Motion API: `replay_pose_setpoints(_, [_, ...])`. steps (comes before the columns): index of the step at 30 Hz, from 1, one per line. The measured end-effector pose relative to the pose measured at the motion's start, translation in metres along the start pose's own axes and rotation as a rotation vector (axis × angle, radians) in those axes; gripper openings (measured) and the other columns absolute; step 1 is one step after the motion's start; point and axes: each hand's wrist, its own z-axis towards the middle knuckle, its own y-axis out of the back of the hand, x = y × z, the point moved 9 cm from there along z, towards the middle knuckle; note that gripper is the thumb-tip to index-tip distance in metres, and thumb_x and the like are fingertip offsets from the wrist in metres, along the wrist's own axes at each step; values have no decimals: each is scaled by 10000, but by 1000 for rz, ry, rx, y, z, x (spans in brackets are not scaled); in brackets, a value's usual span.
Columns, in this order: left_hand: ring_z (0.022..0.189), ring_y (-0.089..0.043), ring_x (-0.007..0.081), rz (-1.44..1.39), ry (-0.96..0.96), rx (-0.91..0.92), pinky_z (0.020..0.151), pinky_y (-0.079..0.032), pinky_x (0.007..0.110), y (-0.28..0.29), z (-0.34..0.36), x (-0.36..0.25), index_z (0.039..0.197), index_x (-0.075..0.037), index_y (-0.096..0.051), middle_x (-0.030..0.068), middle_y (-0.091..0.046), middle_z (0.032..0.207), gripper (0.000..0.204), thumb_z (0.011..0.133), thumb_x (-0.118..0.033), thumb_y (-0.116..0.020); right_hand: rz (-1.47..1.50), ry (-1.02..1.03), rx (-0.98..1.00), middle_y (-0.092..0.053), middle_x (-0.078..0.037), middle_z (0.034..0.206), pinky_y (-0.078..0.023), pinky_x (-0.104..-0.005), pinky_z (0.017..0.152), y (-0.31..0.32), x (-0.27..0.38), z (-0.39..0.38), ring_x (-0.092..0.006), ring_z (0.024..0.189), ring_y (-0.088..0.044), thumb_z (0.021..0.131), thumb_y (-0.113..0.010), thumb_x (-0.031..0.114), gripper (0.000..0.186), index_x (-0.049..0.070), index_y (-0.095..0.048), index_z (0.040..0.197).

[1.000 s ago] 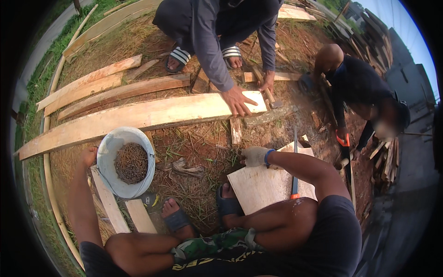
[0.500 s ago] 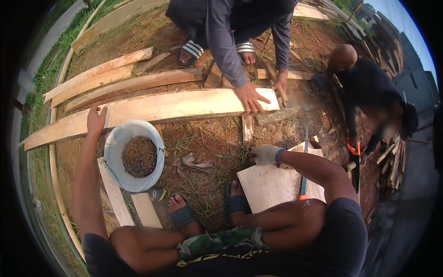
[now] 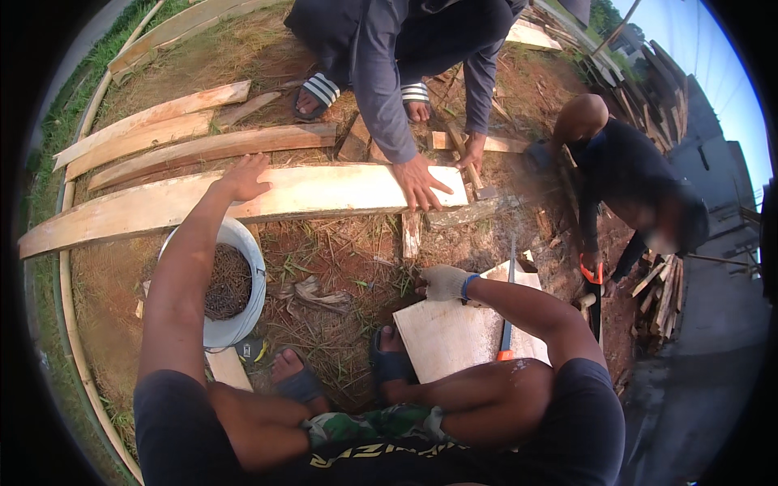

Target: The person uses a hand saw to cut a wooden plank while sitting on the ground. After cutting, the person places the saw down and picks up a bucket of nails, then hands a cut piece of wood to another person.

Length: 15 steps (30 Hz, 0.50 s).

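My left hand point(image 3: 247, 178) lies on the long pale plank point(image 3: 130, 212) with fingers spread. Below it a white bucket point(image 3: 241, 317) of rusty nails point(image 3: 223, 287) is partly hidden by my forearm. My right hand point(image 3: 444, 282), in a knit glove, is curled above a square plywood sheet point(image 3: 442, 340); what its fingers hold is unclear. A saw point(image 3: 505, 344) with an orange handle lies on the sheet beside that forearm. Opposite me, a crouching co-worker's spread hand point(image 3: 417, 186) presses on the plank's right end, while their other hand point(image 3: 472, 152) grips a hammer point(image 3: 478, 182).
A second person point(image 3: 628, 162) in dark clothes bends at the right, by an orange-handled saw point(image 3: 592, 271). Loose boards point(image 3: 186, 150) lie beyond the long plank. Scrap wood point(image 3: 660, 296) is piled at the right, bamboo poles point(image 3: 70, 316) run along the grass at the left.
My left hand has moved up and right from beside the bucket onto the long plank, fingers now spread, its forearm crossing the bucket. My right hand stays about where it was.
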Motion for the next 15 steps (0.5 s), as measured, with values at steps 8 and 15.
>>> replay_pose_setpoints(8, [1658,-45,307,-63,40,12,1323,-91,602,-20,6,-6,1730,-200,-83,34,-45,1806,723,1121,-499,-334,-49,10,-1,-743,-270,1124,-546,-512,968,6,9,-4,-436,1115,-705,940,-666,284,390,-2,-720,1199])
replay_pose_setpoints(15, [1659,39,282,-96,102,25,1325,-24,582,-30,8,-4,1731,-229,-26,13,29,1808,789,1098,-612,-299,-63,49,25,-744,-263,1126,-549,-500,970,12,20,-3,-428,1119,-704,917,-668,227,374,4,-711,1214])
